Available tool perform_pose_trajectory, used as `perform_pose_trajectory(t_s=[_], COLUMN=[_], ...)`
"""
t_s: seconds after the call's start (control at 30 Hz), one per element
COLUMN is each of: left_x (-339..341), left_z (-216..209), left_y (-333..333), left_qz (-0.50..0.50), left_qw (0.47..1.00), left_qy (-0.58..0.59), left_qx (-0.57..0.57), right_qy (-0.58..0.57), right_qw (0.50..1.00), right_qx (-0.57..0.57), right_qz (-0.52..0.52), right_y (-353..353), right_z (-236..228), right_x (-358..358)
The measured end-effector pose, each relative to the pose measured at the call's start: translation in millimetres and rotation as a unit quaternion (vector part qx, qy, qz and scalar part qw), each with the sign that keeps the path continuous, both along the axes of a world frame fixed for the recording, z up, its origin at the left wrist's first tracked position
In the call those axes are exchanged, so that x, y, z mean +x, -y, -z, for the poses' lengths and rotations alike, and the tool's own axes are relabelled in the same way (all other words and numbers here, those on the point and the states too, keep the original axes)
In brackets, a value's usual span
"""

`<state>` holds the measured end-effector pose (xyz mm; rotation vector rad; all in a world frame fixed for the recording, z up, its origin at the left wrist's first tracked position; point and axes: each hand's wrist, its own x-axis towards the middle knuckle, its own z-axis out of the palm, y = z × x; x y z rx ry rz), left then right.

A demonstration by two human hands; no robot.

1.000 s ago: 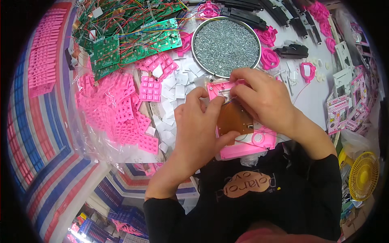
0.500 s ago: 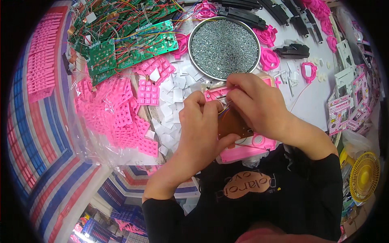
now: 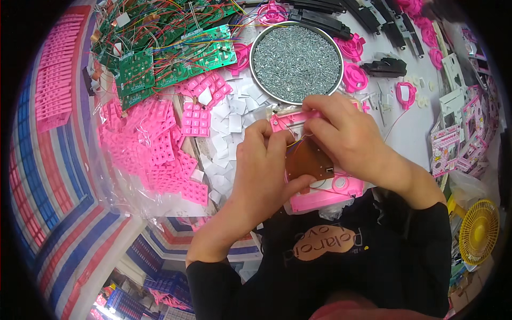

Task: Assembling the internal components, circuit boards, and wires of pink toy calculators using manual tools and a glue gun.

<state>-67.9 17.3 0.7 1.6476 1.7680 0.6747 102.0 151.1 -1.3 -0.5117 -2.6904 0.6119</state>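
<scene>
A pink plastic casing [image 3: 320,201] lies at the table's near edge, in front of my body. A brown circuit board [image 3: 313,161] sits in it, with thin coloured wires [image 3: 301,141] running from its upper part. My left hand [image 3: 262,162] is closed round the left side of casing and board, its thumb on the board's lower edge and its fingertips by the casing's far edge. My right hand [image 3: 349,130] is closed in a pinch at the wires near the far side of the casing; its fingertips are partly hidden.
A round metal tray [image 3: 256,78] of small screws stands just beyond the casing. Green circuit boards [image 3: 136,72] with tangled wires, pink keypads [image 3: 196,120] and white paper pieces [image 3: 220,144] lie to the left. Black plastic parts [image 3: 385,68] lie far right; a yellow fan [image 3: 479,232] stands near right.
My right hand has shifted slightly to the right, and more of the board and wires shows between the hands. My left hand stays almost in place on the casing.
</scene>
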Motion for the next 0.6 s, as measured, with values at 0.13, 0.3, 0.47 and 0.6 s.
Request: perform_pose_trajectory(t_s=[0.13, 0.3, 0.47, 0.6], left_x=[-0.3, 2.9, 8.5, 13.6], left_z=[0.5, -7.1, -11.0, 5.1], left_y=[4.3, 0.8, -17.7, -28.7], left_qz=[-0.006, -0.040, -0.015, 0.009], left_qw=[1.000, 0.996, 0.977, 0.976], left_qy=[0.006, -0.042, -0.094, -0.103], left_qx=[-0.004, 0.061, 0.193, 0.192], right_qy=[0.001, 0.006, 0.027, -0.022], right_qw=[0.995, 0.994, 0.999, 0.999], right_qx=[0.091, 0.081, 0.006, -0.029], right_qz=[-0.045, -0.071, -0.045, -0.003], right_y=[-17.4, -25.8, -14.6, -2.9], right_z=[-6.8, -9.2, -10.8, -1.2], right_x=[1.8, 10.8, 21.4, 24.5])
